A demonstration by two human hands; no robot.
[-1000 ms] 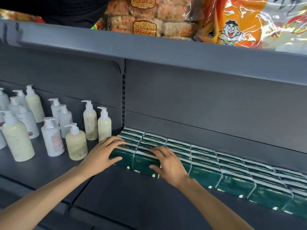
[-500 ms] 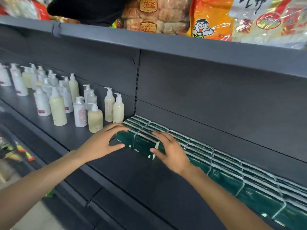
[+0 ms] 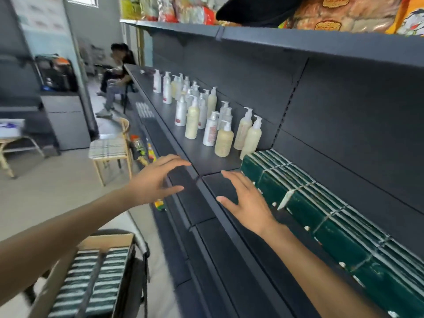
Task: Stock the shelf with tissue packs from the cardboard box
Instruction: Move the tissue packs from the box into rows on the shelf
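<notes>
Both hands are seen held out in the middle of the frame, free of the goods. The left hand (image 3: 156, 182) is spread with fingers apart and slightly bent, nothing being held, over the front edge of the shelf (image 3: 220, 187). The right hand (image 3: 249, 200) is likewise spread with straight fingers and grips nothing; it lies just beside the near end of the row of tissue packs (image 3: 321, 210), and contact with the packs cannot be judged from this angle.

The green tissue packs are laid in a row along the shelf from centre right to the lower right corner. At lower left, a cardboard box (image 3: 91, 271) is shown with more packs stacked inside in two columns. Pump bottles (image 3: 213, 120) are stood on the shelf above centre, just beyond the end of the row. A wooden chair (image 3: 110, 150) is placed at left of centre, and a seated person (image 3: 117, 74) appears, blurred, in the upper left.
</notes>
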